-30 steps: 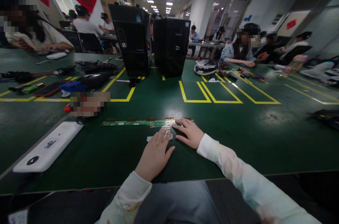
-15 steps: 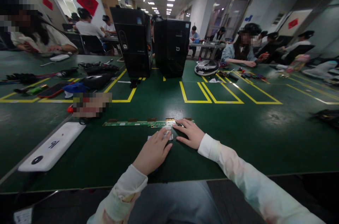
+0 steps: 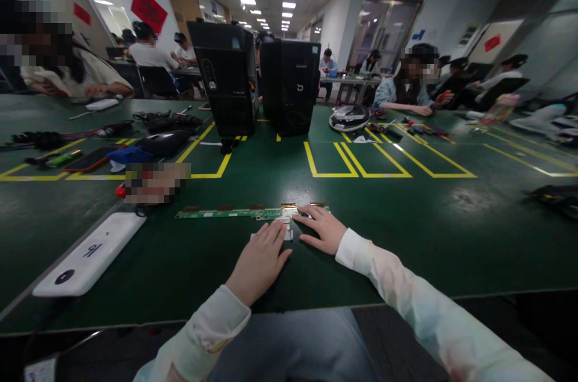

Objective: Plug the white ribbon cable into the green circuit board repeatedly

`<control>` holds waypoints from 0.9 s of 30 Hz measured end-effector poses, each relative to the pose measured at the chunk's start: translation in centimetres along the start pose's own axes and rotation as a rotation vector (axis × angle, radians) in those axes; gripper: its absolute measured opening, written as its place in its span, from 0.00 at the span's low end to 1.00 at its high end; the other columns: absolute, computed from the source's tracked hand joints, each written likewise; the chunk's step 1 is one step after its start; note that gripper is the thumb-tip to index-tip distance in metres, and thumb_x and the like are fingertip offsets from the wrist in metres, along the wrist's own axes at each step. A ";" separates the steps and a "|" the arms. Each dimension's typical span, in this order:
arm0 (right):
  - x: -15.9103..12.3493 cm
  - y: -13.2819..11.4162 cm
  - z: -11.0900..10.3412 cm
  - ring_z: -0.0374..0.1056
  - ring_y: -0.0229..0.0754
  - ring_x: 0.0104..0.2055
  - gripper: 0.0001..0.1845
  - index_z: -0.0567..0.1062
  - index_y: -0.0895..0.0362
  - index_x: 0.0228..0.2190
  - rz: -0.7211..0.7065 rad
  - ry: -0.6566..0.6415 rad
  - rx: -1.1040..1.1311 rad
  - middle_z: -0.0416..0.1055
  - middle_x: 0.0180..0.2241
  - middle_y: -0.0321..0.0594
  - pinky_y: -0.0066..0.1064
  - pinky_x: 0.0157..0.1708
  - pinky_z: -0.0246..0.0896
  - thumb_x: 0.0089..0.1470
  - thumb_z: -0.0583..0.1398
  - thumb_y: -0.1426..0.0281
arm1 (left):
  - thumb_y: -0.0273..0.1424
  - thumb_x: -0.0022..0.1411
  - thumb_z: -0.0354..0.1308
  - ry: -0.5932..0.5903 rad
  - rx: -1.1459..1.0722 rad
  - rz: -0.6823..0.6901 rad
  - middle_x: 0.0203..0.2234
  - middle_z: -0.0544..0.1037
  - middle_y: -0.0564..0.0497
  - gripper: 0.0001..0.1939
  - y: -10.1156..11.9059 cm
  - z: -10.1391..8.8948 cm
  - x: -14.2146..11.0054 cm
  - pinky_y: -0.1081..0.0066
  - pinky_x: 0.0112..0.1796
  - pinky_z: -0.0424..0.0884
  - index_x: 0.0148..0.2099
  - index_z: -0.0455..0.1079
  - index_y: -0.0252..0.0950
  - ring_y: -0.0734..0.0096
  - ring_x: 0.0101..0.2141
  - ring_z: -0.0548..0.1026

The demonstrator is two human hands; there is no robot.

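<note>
A long, narrow green circuit board [image 3: 235, 213] lies across the table in front of me, with copper-coloured strips along its far edge. My right hand [image 3: 323, 229] rests over the board's right end, fingers spread, covering part of it. Just below the board's middle, my left hand [image 3: 262, 255] lies palm down on a small whitish flat piece [image 3: 288, 234], fingers stretched out and mostly together, thumb apart. Most of that piece is hidden under the fingers. Neither hand is closed round anything.
A white power bank-like device [image 3: 90, 255] lies at the left. Two black computer towers [image 3: 226, 81] stand at the back. Yellow tape [image 3: 334, 175] marks rectangles on the green table. Cables, a blue item [image 3: 129, 154] and tools lie far left. Other people sit around the table.
The view has shifted very slightly. My left fingers have drawn a little closer together; my right hand stays nearly in place on the board.
</note>
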State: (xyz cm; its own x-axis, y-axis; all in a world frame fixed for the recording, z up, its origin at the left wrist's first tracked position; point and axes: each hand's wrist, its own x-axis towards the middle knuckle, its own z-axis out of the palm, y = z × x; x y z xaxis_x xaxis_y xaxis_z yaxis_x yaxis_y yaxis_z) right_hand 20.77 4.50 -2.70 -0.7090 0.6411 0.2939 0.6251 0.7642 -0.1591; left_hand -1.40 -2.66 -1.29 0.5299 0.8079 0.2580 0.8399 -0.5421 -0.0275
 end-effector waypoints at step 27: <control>-0.2 0.0 0.5 0.54 0.52 0.60 0.30 0.66 0.57 0.58 -0.004 0.029 0.008 0.59 0.60 0.50 0.48 0.60 0.51 0.57 0.57 0.58 | 0.43 0.66 0.48 0.131 -0.005 -0.248 0.54 0.71 0.33 0.29 3.4 1.3 1.4 0.56 0.55 0.65 0.57 0.65 0.23 0.51 0.55 0.68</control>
State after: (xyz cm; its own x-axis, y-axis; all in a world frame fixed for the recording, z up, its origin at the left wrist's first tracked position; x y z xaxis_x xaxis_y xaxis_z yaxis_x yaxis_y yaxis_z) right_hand 20.73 4.44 -3.20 -0.7016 0.6356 0.3222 0.6193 0.7675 -0.1655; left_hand 2.40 -3.05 -2.30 0.2882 0.8793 0.3791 0.9412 -0.3331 0.0571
